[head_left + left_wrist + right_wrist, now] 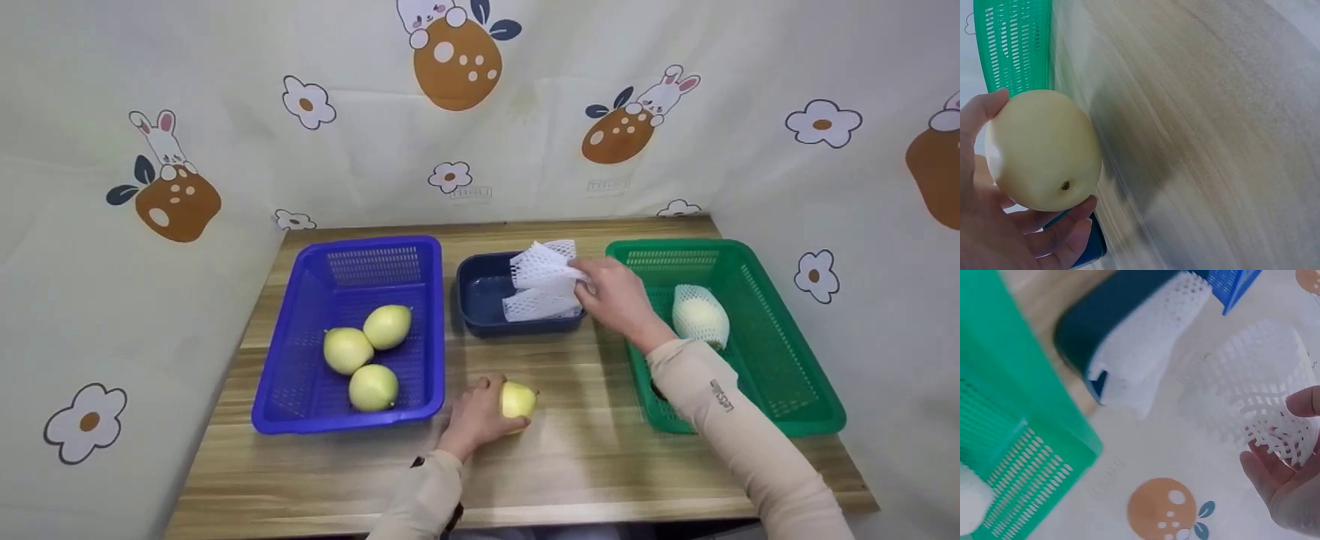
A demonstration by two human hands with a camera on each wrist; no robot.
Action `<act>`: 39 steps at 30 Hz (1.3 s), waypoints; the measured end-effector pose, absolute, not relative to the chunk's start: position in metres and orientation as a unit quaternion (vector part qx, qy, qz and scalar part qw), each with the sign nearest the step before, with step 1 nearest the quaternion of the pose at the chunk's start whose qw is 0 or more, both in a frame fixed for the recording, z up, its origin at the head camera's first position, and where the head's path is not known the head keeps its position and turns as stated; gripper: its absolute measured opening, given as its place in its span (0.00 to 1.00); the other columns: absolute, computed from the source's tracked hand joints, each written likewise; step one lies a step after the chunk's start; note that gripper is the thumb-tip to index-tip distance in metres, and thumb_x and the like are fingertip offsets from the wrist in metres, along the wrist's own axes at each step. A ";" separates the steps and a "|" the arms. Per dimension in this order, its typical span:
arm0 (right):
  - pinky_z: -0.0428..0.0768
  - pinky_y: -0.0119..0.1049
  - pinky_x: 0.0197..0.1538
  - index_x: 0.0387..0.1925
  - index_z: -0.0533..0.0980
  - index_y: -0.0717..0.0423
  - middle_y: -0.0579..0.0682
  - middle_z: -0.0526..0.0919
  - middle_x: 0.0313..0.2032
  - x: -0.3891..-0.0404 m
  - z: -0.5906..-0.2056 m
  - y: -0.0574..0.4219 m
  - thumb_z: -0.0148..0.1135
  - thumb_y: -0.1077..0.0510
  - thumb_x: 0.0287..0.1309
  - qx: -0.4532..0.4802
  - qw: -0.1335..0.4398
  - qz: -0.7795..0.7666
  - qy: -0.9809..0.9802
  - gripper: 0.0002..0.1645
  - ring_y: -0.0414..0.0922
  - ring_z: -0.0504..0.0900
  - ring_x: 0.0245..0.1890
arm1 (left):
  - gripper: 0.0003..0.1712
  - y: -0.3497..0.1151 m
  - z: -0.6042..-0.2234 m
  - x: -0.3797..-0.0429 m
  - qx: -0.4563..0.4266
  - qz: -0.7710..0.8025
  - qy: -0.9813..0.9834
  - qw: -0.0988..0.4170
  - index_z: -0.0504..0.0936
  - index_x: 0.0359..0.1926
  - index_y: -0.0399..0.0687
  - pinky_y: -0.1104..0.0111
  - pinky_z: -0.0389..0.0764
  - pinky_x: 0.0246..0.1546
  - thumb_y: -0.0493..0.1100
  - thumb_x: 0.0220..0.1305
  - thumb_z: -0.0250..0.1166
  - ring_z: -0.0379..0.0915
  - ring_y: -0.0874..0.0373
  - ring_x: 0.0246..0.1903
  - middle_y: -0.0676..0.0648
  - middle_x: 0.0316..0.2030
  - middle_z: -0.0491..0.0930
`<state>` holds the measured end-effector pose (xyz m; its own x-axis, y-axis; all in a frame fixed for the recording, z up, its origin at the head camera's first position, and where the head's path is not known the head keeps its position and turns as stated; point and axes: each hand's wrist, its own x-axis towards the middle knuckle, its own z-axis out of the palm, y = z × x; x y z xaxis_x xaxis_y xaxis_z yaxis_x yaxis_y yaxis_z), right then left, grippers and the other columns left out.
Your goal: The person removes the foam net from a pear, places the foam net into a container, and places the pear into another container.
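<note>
The left hand [474, 416] curls round a yellow-green pear [519, 401], thumb on the near side and fingers on the far side. The pear's stem end points to the right, away from the palm. Whether its underside touches the wooden tabletop [570, 465] I cannot tell. Farther out and to the right of that grip, the right hand [616, 296] pinches a white foam net [538, 266] between thumb and fingers. The right wrist view shows the mesh puffed out into a loose sleeve beyond the fingertips.

Just below the pinched net sits a navy tub [484, 300], straight ahead of the left hand; more white netting [544, 306] lies in its right part and hangs over its edge. Left of the left hand, near its knuckles, stands a blue basket [345, 424] with three bare pears [373, 388] grouped inside, toward the side closest to that hand. Right of the right hand, partly under its forearm, is a green basket [780, 382]; in it, near the wrist, rests a wrapped pear [701, 319] in its own net. Beyond both grips, a pale cloth [525, 142] printed with rabbits and flowers hangs behind the tabletop.
</note>
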<state>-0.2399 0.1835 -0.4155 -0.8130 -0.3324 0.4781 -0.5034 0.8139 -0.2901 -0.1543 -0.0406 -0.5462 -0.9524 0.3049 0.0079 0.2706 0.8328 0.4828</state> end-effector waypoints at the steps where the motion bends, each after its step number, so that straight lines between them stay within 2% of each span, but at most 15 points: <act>1: 0.74 0.47 0.36 0.43 0.77 0.59 0.56 0.79 0.40 -0.245 -0.413 0.180 0.55 0.63 0.47 0.227 0.216 0.206 -0.927 0.17 0.53 0.76 0.40 | 0.39 -0.041 -0.546 -0.154 0.149 0.244 0.958 0.036 0.70 0.47 0.45 0.56 0.71 0.27 0.63 0.36 0.66 0.71 0.46 0.32 0.43 0.37 0.72; 4: 0.73 0.48 0.35 0.45 0.75 0.60 0.57 0.78 0.41 -0.258 -0.410 0.169 0.55 0.63 0.47 0.229 0.238 0.204 -0.922 0.19 0.54 0.75 0.39 | 0.38 -0.040 -0.547 -0.151 0.148 0.232 0.961 0.036 0.70 0.47 0.46 0.56 0.71 0.27 0.62 0.35 0.67 0.71 0.47 0.33 0.44 0.36 0.72; 8: 0.73 0.50 0.35 0.50 0.72 0.61 0.59 0.75 0.47 -0.273 -0.410 0.157 0.55 0.63 0.49 0.226 0.234 0.211 -0.922 0.23 0.56 0.74 0.42 | 0.39 -0.040 -0.549 -0.149 0.153 0.222 0.962 0.041 0.70 0.47 0.46 0.58 0.71 0.28 0.63 0.35 0.67 0.70 0.48 0.32 0.44 0.37 0.71; 14: 0.67 0.49 0.50 0.56 0.65 0.66 0.65 0.66 0.54 -0.291 -0.425 0.143 0.54 0.65 0.50 0.247 0.203 0.234 -0.918 0.28 0.58 0.66 0.52 | 0.40 -0.042 -0.551 -0.147 0.163 0.210 0.964 0.032 0.70 0.48 0.45 0.57 0.71 0.29 0.63 0.36 0.66 0.70 0.48 0.31 0.44 0.36 0.71; 17: 0.63 0.49 0.53 0.58 0.61 0.67 0.66 0.62 0.57 -0.298 -0.435 0.137 0.55 0.64 0.49 0.249 0.183 0.225 -0.924 0.32 0.59 0.62 0.55 | 0.40 -0.042 -0.550 -0.147 0.163 0.209 0.964 0.028 0.69 0.48 0.44 0.58 0.71 0.30 0.63 0.36 0.66 0.70 0.49 0.31 0.44 0.36 0.71; 24: 0.55 0.46 0.59 0.62 0.55 0.66 0.65 0.54 0.61 -0.305 -0.459 0.122 0.56 0.54 0.54 0.259 0.132 0.172 -0.941 0.38 0.56 0.53 0.61 | 0.41 -0.041 -0.552 -0.148 0.154 0.205 0.966 0.038 0.69 0.49 0.44 0.58 0.71 0.31 0.64 0.36 0.66 0.70 0.49 0.33 0.44 0.37 0.71; 28: 0.52 0.49 0.59 0.62 0.55 0.67 0.66 0.52 0.62 -0.304 -0.473 0.113 0.53 0.48 0.56 0.271 0.098 0.149 -0.946 0.39 0.58 0.50 0.62 | 0.41 -0.041 -0.552 -0.146 0.148 0.201 0.968 0.034 0.69 0.50 0.44 0.57 0.71 0.31 0.64 0.36 0.66 0.70 0.48 0.33 0.43 0.38 0.71; 34: 0.48 0.51 0.60 0.64 0.51 0.62 0.62 0.46 0.64 -0.302 -0.493 0.103 0.47 0.40 0.58 0.256 0.023 0.118 -0.959 0.42 0.56 0.43 0.64 | 0.39 -0.040 -0.552 -0.144 0.151 0.195 0.969 0.022 0.70 0.48 0.46 0.58 0.70 0.28 0.63 0.36 0.66 0.71 0.49 0.31 0.44 0.36 0.72; 39: 0.47 0.52 0.60 0.65 0.50 0.60 0.60 0.45 0.65 -0.300 -0.504 0.098 0.46 0.37 0.56 0.259 -0.010 0.095 -0.961 0.44 0.56 0.41 0.64 | 0.39 -0.041 -0.551 -0.145 0.151 0.195 0.969 0.023 0.70 0.49 0.46 0.59 0.70 0.29 0.63 0.36 0.66 0.70 0.49 0.32 0.44 0.36 0.72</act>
